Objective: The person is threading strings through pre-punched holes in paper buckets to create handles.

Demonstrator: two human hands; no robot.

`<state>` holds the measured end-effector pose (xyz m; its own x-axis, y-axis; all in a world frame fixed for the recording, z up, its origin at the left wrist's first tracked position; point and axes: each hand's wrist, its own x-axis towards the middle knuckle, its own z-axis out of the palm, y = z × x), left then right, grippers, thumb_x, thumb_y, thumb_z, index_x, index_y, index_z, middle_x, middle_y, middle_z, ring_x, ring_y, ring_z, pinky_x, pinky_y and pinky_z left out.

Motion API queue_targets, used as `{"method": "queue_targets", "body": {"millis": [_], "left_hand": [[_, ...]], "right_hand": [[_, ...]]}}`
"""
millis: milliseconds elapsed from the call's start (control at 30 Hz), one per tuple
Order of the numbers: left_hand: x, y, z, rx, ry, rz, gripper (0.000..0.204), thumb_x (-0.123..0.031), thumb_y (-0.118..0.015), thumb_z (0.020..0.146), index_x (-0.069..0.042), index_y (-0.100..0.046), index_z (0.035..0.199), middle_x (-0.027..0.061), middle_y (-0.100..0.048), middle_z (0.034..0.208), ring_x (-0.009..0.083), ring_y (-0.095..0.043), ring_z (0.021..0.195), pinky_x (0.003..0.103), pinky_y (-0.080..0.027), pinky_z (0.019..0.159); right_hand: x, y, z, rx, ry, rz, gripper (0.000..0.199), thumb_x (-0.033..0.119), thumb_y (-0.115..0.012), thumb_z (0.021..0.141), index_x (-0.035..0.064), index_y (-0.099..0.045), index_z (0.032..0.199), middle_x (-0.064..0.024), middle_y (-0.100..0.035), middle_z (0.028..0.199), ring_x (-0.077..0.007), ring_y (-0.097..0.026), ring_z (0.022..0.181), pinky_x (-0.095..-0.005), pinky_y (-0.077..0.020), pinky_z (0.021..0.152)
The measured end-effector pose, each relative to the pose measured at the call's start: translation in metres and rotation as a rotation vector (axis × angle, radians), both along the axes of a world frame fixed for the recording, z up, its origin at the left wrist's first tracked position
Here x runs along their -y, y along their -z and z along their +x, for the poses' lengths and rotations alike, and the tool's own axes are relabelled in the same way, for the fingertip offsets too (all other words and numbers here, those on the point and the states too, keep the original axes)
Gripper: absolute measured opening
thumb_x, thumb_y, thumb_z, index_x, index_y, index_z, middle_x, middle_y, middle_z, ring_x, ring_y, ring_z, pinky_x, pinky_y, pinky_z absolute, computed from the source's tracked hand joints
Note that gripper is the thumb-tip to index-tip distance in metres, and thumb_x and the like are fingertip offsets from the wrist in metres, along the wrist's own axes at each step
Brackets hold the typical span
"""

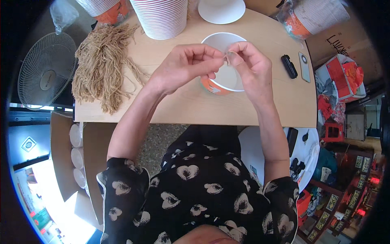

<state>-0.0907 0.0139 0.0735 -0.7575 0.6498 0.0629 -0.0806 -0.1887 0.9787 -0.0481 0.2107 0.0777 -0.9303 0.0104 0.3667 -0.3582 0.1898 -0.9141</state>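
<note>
My left hand (189, 67) and my right hand (252, 67) meet above the table, the thumb and fingertips of each pinched together. A thin brownish strand (228, 59) shows between the fingertips; most of it is hidden. Just below them an open paper bucket (229, 80), white inside and orange outside, stands on the table, partly covered by both hands. To the left of my left hand lies a loose heap of tan twine (101, 65), with a few ends trailing toward my wrist.
A tall stack of white paper buckets (160, 18) and a white round lid (222, 10) are at the back of the table (195, 110). Bagged buckets (315, 18) sit at the far right, near a black case (289, 66) and a phone (304, 67). A fan (46, 71) stands left.
</note>
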Motion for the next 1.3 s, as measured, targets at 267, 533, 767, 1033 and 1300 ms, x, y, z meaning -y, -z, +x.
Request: {"method": "queue_targets", "body": {"millis": [267, 533, 767, 1033, 1300], "left_hand": [[0.0, -0.006, -0.014, -0.145, -0.06, -0.118, 0.018, -0.019, -0.07, 0.095, -0.003, -0.072, 0.102, -0.0014, -0.068, 0.082, 0.0047, -0.059, 0.07, 0.02, -0.047, 0.065], [0.01, 0.004, -0.017, -0.269, 0.06, -0.137, 0.017, -0.019, -0.067, 0.097, -0.002, -0.068, 0.1, 0.0003, -0.067, 0.093, 0.0055, -0.061, 0.086, 0.022, -0.049, 0.074], [0.012, 0.009, -0.004, -0.957, -0.215, -0.32, 0.011, -0.008, -0.069, 0.088, -0.002, -0.061, 0.091, 0.0105, -0.066, 0.108, 0.0253, -0.063, 0.103, 0.036, -0.051, 0.088], [0.015, 0.021, -0.015, -0.889, -0.264, -0.299, 0.011, -0.002, -0.07, 0.08, 0.0, -0.059, 0.083, 0.0185, -0.058, 0.132, 0.0322, -0.062, 0.116, 0.04, -0.052, 0.095], [0.0, 0.037, -0.023, -0.683, -0.276, -0.141, 0.009, 0.002, -0.07, 0.079, 0.001, -0.061, 0.08, 0.0224, -0.061, 0.128, 0.0309, -0.063, 0.116, 0.039, -0.051, 0.1]], "right_hand": [[-0.026, -0.022, 0.005, 0.277, -0.214, 0.177, 0.014, 0.011, -0.065, 0.096, -0.0016, -0.068, 0.101, -0.0001, -0.066, 0.081, -0.003, -0.054, 0.069, -0.019, -0.0425, 0.062], [-0.024, -0.009, -0.003, 0.078, -0.143, 0.009, 0.014, 0.013, -0.068, 0.094, -0.0006, -0.07, 0.095, 0.0, -0.067, 0.085, -0.0037, -0.054, 0.076, -0.0202, -0.0418, 0.067], [-0.051, -0.001, -0.001, -0.005, 0.019, -0.413, 0.016, 0.013, -0.066, 0.093, -0.0024, -0.069, 0.093, 0.0026, -0.057, 0.072, -0.0034, -0.041, 0.062, -0.0207, -0.0321, 0.058], [-0.117, 0.01, 0.017, 0.059, -0.087, -0.334, 0.016, 0.012, -0.065, 0.094, -0.0033, -0.067, 0.099, 0.0022, -0.055, 0.073, -0.0051, -0.042, 0.061, -0.0221, -0.0328, 0.057], [-0.101, 0.035, -0.056, 0.248, 0.033, -0.565, 0.018, 0.017, -0.067, 0.094, 0.0007, -0.068, 0.1, 0.0065, -0.044, 0.06, -0.0031, -0.036, 0.05, -0.0213, -0.0262, 0.047]]}}
